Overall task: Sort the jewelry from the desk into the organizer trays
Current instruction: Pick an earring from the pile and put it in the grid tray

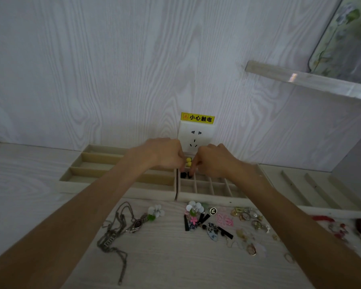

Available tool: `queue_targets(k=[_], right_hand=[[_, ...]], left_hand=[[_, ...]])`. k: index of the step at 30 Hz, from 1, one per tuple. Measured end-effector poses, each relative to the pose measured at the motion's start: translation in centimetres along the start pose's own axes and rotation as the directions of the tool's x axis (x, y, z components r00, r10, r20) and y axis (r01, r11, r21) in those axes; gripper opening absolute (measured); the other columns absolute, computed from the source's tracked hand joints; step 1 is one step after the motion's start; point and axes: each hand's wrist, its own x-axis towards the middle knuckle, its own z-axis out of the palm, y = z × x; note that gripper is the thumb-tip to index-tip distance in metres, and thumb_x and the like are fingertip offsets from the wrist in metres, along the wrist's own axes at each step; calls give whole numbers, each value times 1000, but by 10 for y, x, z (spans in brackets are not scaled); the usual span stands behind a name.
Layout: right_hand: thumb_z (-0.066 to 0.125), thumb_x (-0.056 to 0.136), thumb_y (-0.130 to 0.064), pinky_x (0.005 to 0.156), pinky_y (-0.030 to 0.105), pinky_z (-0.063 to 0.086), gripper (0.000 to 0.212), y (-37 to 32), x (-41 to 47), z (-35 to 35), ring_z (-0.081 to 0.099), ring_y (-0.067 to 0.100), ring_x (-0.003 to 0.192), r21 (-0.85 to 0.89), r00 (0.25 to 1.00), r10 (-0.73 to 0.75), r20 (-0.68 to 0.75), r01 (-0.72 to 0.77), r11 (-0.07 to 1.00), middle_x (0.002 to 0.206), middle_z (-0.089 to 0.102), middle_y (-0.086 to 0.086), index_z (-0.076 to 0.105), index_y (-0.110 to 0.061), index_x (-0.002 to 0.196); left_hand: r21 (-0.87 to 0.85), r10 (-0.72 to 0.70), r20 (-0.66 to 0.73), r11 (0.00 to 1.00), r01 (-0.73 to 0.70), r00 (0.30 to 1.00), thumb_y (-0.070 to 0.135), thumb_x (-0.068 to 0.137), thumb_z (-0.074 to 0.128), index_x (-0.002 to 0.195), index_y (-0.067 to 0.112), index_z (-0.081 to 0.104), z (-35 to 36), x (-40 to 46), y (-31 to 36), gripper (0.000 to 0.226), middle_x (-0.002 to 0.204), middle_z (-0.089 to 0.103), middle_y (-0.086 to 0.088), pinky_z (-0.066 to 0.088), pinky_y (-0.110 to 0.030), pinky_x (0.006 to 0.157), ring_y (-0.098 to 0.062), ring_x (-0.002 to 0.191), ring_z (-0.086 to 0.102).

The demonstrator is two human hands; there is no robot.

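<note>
Counter (175,257) and wall (92,69): pale whitish wood grain. Organizer trays (117,190): beige. 2 yellow beads (188,161) above a black piece (183,174) in the gridded tray (213,198). Warning label (197,118): yellow, black characters. Socket (195,137): white. Chains (115,232): grey metal. Flower charms (194,207): white petals. Flat cutout (224,220): pink. Bracelet (323,218): red

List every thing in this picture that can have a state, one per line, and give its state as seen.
left hand: fingers curled at the yellow beads
right hand: fingers curled beside the beads, over the gridded tray
long-slot tray: visible slots bare
gridded tray: two dark pieces in a left compartment
silver chain: loose on the desk, unsorted
rings: heaped on the desk
wall socket: nothing plugged in
</note>
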Motion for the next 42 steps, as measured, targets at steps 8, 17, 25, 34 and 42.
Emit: queue_targets(k=[8,17,25,34,42], right_hand=[[49,92,-24,90,31,27,27,-4,3,4,52,18,107,1,1000,-6,30,6,1000,109,64,-5,71,-37,101],[48,92,-27,92,33,28,27,-4,3,6,54,19,104,35,997,-3,74,0,999,107,64,-3,70,-39,103],[44,93,-20,86,31,33,32,7,-5,-9,40,7,64,121,998,-5,68,-3,993,62,41,-14,72,-34,100],[55,89,-28,83,28,28,20,8,-2,-5,56,16,103,52,997,10,-82,-6,999,100,62,-8,71,-37,98],[64,79,-38,78,28,25,21,1,12,10,58,18,91,-25,981,-18,-195,13,1000,96,67,-3,72,-27,95]], left_hand=[[9,11,-32,1000,-11,999,36,84,60,89,33,73,-3,1,2,14,66,52,10,37,-26,67,-18,80,54],[26,69,-77,997,-67,995,28,85,58,98,30,73,4,3,6,20,97,69,4,35,-23,61,-16,86,59],[25,57,-98,998,-54,994,37,86,59,98,32,74,1,3,0,20,105,69,9,44,-29,74,-15,95,61],[98,62,-135,994,-49,989,37,79,65,92,33,75,10,5,3,17,95,70,7,40,-25,68,-17,89,63],[95,4,-186,995,14,983,37,72,70,82,16,71,8,7,9,23,61,49,4,37,-26,64,-20,72,54]])
